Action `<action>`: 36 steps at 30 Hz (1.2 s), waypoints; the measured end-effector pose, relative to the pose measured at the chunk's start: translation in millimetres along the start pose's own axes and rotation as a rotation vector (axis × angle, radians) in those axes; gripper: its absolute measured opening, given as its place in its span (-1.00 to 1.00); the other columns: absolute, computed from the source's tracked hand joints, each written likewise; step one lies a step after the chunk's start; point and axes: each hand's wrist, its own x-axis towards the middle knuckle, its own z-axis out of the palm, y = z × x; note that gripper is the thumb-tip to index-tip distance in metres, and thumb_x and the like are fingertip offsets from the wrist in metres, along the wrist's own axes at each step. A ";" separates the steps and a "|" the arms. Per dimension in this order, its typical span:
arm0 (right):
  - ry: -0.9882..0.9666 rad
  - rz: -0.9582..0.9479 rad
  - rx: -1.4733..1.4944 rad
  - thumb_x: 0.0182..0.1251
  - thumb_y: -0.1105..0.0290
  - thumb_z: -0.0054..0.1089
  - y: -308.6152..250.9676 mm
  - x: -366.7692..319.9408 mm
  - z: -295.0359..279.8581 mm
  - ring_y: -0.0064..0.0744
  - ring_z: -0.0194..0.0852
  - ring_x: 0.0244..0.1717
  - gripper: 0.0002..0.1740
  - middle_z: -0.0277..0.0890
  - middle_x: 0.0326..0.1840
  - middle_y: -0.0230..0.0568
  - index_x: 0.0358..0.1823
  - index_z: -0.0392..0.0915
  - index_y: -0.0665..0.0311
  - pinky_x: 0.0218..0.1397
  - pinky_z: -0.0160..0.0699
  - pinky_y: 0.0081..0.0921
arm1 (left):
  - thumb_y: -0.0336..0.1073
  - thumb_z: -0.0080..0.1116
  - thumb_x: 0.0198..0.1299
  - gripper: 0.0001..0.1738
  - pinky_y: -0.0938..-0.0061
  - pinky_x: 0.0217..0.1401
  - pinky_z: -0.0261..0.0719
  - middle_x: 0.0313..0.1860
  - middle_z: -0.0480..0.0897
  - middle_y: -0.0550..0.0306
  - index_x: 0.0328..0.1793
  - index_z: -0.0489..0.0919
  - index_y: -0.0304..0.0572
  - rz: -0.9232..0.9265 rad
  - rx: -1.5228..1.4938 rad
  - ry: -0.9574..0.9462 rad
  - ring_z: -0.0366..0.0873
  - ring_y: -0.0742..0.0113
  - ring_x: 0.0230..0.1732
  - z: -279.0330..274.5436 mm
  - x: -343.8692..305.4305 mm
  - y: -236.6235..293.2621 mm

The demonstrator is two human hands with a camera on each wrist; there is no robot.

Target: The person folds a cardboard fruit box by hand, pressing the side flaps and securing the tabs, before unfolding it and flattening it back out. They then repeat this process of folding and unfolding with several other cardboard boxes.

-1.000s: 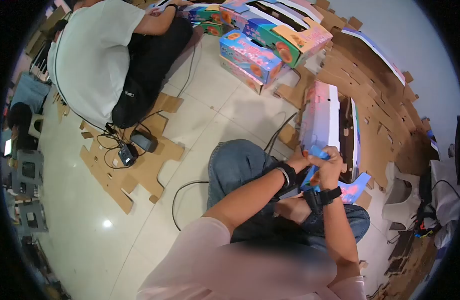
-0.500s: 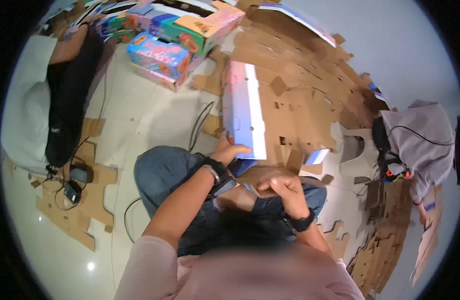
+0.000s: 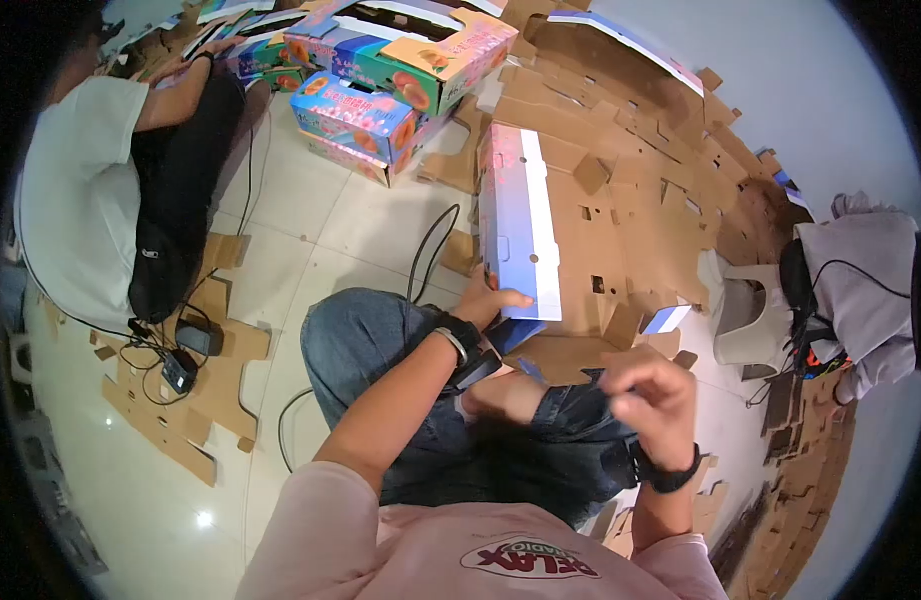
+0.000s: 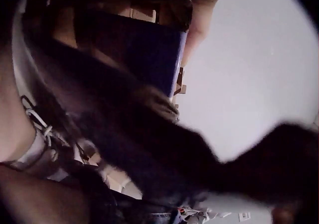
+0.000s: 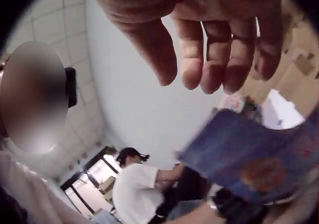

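Note:
A partly folded cardboard fruit carton [image 3: 521, 225] lies in front of the crossed legs, its lilac-and-pink side with a white edge standing up and its brown inside showing. The left hand [image 3: 489, 298] grips the near corner of that side, thumb over the top and fingers at the outer face. A dark blue flap [image 3: 518, 332] hangs just under this hand. To the right of the carton, over the lap, the right hand [image 3: 653, 400] is raised with nothing in it; its fingers [image 5: 215, 74] bend loosely, apart from the printed blue panel [image 5: 239, 154] in the right wrist view.
Finished peach cartons [image 3: 356, 115] are stacked at the back left. Flat brown cardboard sheets [image 3: 651, 170] spread beyond the carton. Another person [image 3: 91, 200] sits at the left, near black power adapters [image 3: 179, 370]. A plastic stool [image 3: 751, 315] stands at the right, and a black cable [image 3: 436, 250] crosses the floor.
Both hands were together at the carton's near end. The right hand has let go and moved right, and the carton's right side has opened out. The left hand keeps its grip.

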 end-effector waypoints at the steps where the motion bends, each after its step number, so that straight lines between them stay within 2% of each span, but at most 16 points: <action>1: -0.091 -0.088 0.110 0.11 0.37 0.45 -16.5 1.7 6.3 -0.32 0.53 -0.28 -0.81 0.59 -0.36 -0.27 -0.39 0.60 0.28 0.05 0.44 -0.26 | -0.39 0.46 -0.21 -0.14 0.30 0.22 0.51 0.08 0.60 -0.01 0.32 0.35 -0.29 -0.009 0.088 0.041 0.58 0.17 0.10 -1.7 3.0 -4.4; 3: -0.404 -0.329 0.266 0.11 0.32 0.46 -40.6 9.1 17.2 -0.22 0.51 -0.36 -0.79 0.56 -0.41 -0.27 -0.44 0.58 0.24 0.06 0.38 -0.12 | -0.38 0.46 -0.20 -0.14 0.30 0.22 0.51 0.09 0.60 -0.01 0.33 0.34 -0.30 0.018 0.054 -0.006 0.57 0.17 0.11 1.0 -0.5 1.7; 4: -0.932 -0.476 0.285 0.18 0.33 0.42 -51.5 36.2 14.9 -0.16 0.50 -0.36 -0.80 0.51 -0.44 -0.26 -0.43 0.57 0.24 0.07 0.37 -0.08 | -0.37 0.47 -0.19 -0.13 0.30 0.23 0.50 0.10 0.59 -0.02 0.34 0.33 -0.30 0.050 0.008 -0.050 0.56 0.17 0.11 1.8 -2.2 3.6; 7: -0.855 -0.635 0.560 0.25 0.30 0.32 -65.8 22.0 57.1 -0.23 0.46 -0.53 -0.81 0.48 -0.58 -0.30 -0.46 0.59 0.20 0.08 0.37 0.05 | -0.36 0.47 -0.16 -0.12 0.30 0.24 0.50 0.11 0.59 -0.02 0.35 0.31 -0.32 0.053 0.001 0.001 0.55 0.19 0.13 3.7 -4.3 1.9; 9: -0.573 -0.448 0.907 0.20 0.03 0.34 -75.8 -1.3 76.4 -0.18 0.25 -0.63 -0.54 0.31 -0.63 -0.29 -0.67 0.39 0.11 -0.20 0.32 -0.18 | -0.36 0.47 -0.15 -0.12 0.30 0.25 0.50 0.12 0.58 -0.02 0.36 0.30 -0.32 0.045 0.002 -0.008 0.55 0.18 0.14 4.3 -3.4 1.5; 11: -0.624 -0.514 0.911 0.17 0.07 0.37 -72.4 10.2 77.8 -0.16 0.27 -0.62 -0.57 0.32 -0.62 -0.26 -0.66 0.40 0.13 -0.22 0.32 -0.16 | -0.36 0.47 -0.14 -0.11 0.31 0.25 0.50 0.13 0.58 -0.02 0.37 0.29 -0.32 0.034 -0.002 -0.022 0.55 0.18 0.14 -1.7 -2.7 -1.0; 13: -1.028 -0.494 0.816 0.15 0.07 0.39 -75.0 29.6 70.3 -0.16 0.28 -0.60 -0.57 0.30 -0.63 -0.28 -0.66 0.40 0.12 -0.20 0.32 -0.16 | -0.35 0.47 -0.13 -0.10 0.30 0.25 0.50 0.14 0.57 -0.02 0.39 0.27 -0.31 0.018 -0.020 -0.063 0.54 0.18 0.16 -0.6 2.1 -7.2; 16: -0.892 -0.449 1.049 0.17 0.04 0.37 -57.2 14.0 93.7 -0.16 0.28 -0.60 -0.55 0.25 -0.65 -0.30 -0.66 0.39 0.13 -0.18 0.34 -0.14 | -0.34 0.48 -0.14 -0.08 0.30 0.24 0.50 0.14 0.57 -0.04 0.39 0.26 -0.33 0.011 0.015 -0.019 0.54 0.18 0.16 0.4 1.9 -5.7; 19: -0.762 -0.335 1.086 0.18 0.01 0.35 -67.5 16.1 94.6 -0.14 0.25 -0.62 -0.54 0.23 -0.66 -0.31 -0.66 0.39 0.13 -0.16 0.35 -0.14 | -0.32 0.48 -0.15 -0.06 0.30 0.25 0.50 0.13 0.57 -0.06 0.39 0.25 -0.35 0.010 0.070 0.039 0.54 0.17 0.17 -1.4 4.3 -10.1; 20: -0.763 -0.333 1.096 0.18 0.01 0.35 -68.6 22.6 91.7 -0.14 0.25 -0.62 -0.54 0.23 -0.66 -0.31 -0.66 0.39 0.13 -0.16 0.35 -0.14 | -0.32 0.48 -0.15 -0.06 0.30 0.25 0.50 0.13 0.57 -0.06 0.39 0.25 -0.35 0.006 0.073 0.047 0.54 0.17 0.17 -2.9 4.4 -10.1; 22: -1.083 -0.434 0.959 0.18 0.03 0.36 -68.8 37.6 81.8 -0.14 0.26 -0.61 -0.54 0.23 -0.66 -0.31 -0.66 0.39 0.13 -0.14 0.36 -0.13 | -0.31 0.58 -0.31 0.02 0.31 0.19 0.54 0.07 0.56 -0.10 0.32 0.23 -0.44 0.031 -0.019 -0.047 0.57 0.15 0.10 3.1 -1.1 6.0; 23: -1.082 -0.434 0.960 0.18 0.03 0.36 -66.9 31.4 88.3 -0.14 0.26 -0.61 -0.54 0.23 -0.66 -0.31 -0.66 0.39 0.13 -0.14 0.36 -0.13 | -0.31 0.58 -0.31 0.02 0.31 0.19 0.54 0.07 0.56 -0.10 0.32 0.23 -0.44 0.030 -0.019 -0.047 0.57 0.15 0.10 2.9 -2.3 4.5; 25: -0.827 -0.442 1.138 0.18 0.05 0.36 -61.2 11.7 105.2 -0.15 0.26 -0.61 -0.55 0.23 -0.66 -0.29 -0.66 0.38 0.13 -0.13 0.37 -0.14 | -0.31 0.58 -0.32 0.04 0.32 0.17 0.55 0.07 0.57 -0.08 0.33 0.23 -0.43 0.005 -0.013 0.078 0.57 0.16 0.08 5.9 -0.6 -1.1; 29: -0.826 -0.367 1.169 0.17 0.05 0.37 -56.3 7.3 109.4 -0.15 0.26 -0.62 -0.55 0.21 -0.66 -0.28 -0.65 0.39 0.13 -0.13 0.36 -0.15 | -0.33 0.57 -0.32 0.02 0.33 0.15 0.55 0.06 0.57 -0.06 0.32 0.24 -0.41 0.033 0.020 0.049 0.57 0.18 0.07 -4.9 11.1 -21.3; 32: -0.804 -0.559 1.157 0.16 0.05 0.38 -57.2 17.2 107.6 -0.15 0.26 -0.62 -0.56 0.22 -0.66 -0.29 -0.64 0.40 0.13 -0.13 0.36 -0.16 | -0.33 0.56 -0.32 -0.03 0.36 0.11 0.57 0.03 0.58 -0.04 0.29 0.28 -0.40 0.062 -0.054 0.024 0.58 0.20 0.04 2.7 5.6 -10.2; 36: -0.818 -0.432 1.117 0.14 0.11 0.41 -66.9 14.2 108.0 -0.13 0.28 -0.60 -0.59 0.25 -0.66 -0.30 -0.65 0.39 0.12 -0.15 0.35 -0.16 | -0.33 0.55 -0.29 -0.09 0.37 0.09 0.58 0.00 0.59 -0.04 0.26 0.32 -0.37 0.029 -0.021 0.030 0.58 0.21 0.05 1.7 4.6 -7.4</action>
